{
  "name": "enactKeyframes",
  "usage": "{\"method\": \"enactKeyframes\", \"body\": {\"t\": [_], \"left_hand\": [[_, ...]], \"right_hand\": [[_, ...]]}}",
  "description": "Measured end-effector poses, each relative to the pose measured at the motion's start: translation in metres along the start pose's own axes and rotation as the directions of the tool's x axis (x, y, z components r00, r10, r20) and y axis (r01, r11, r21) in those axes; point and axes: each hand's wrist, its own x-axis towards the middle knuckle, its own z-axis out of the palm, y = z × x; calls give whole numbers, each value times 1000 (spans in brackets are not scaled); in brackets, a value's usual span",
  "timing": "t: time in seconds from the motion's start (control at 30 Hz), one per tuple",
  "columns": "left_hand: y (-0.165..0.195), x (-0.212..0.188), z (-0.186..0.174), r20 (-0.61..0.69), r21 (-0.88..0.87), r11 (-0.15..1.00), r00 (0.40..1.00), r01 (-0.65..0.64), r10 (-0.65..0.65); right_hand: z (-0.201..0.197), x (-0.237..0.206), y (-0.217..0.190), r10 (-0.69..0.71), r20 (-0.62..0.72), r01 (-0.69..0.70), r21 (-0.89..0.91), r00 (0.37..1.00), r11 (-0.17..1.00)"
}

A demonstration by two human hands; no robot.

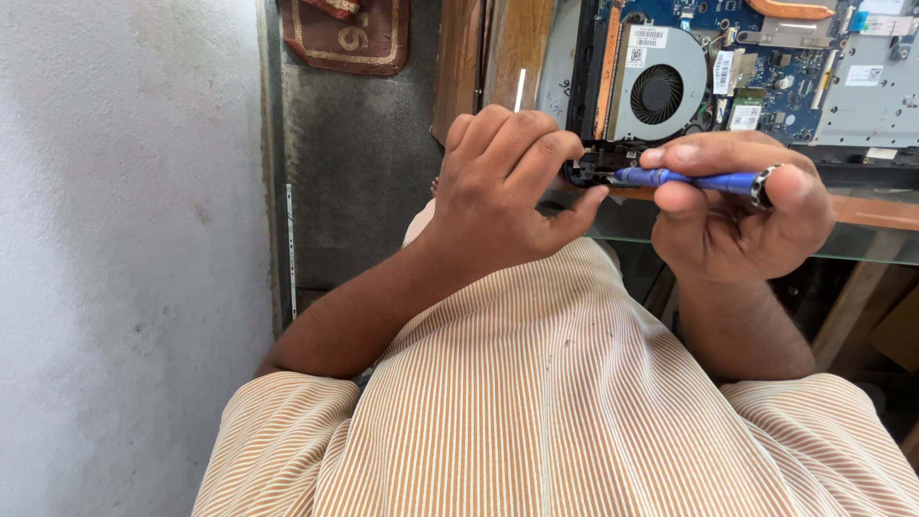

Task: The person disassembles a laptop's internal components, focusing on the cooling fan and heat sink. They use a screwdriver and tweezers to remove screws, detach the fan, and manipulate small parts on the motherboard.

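Blue tool: I see my right hand [737, 215] closed around a slim blue metal screwdriver [694, 179], tip at the near-left corner of the opened black laptop [670, 86].
Left hand [503, 187]: fingers pinched on that corner.
Surface [866, 211]: wooden, glass-edged, carrying the laptop.

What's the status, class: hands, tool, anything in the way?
Right hand grips blue screwdriver, tip at laptop's corner. Left hand steadies that corner. Cooling fan exposed; nothing blocking.

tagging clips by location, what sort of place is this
Likely a small electronics repair bench: an opened laptop with its cooling fan bared, and the right hand working a blue screwdriver at its corner.
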Motion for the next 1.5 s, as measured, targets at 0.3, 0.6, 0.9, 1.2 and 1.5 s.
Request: {"method": "enactKeyframes", "body": {"t": [0.3, 0.6, 0.9, 1.2, 1.5], "left_hand": [[2, 0, -4, 33, 24, 999, 999, -29, 29], [1, -5, -1, 14, 33, 999, 999, -35, 34], [1, -6, 1, 14, 43, 998, 999, -36, 36], [3, -7, 1, -9, 47, 998, 999, -41, 41], [2, -9, 5, -5, 55, 997, 999, -54, 54]], "right_hand": [[-2, 0, -7, 3, 20, -1, -83, 1000, 997], [2, 5, -11, -45, 19, 47, -153, 999, 987], [-4, 13, -5, -60, 105, 68, -70, 993, 995], [2, 28, -9, -54, 195, 24, 152, 979, 988], [-8, 40, -16, 66, 188, -112, 248, 980, 962]]}}
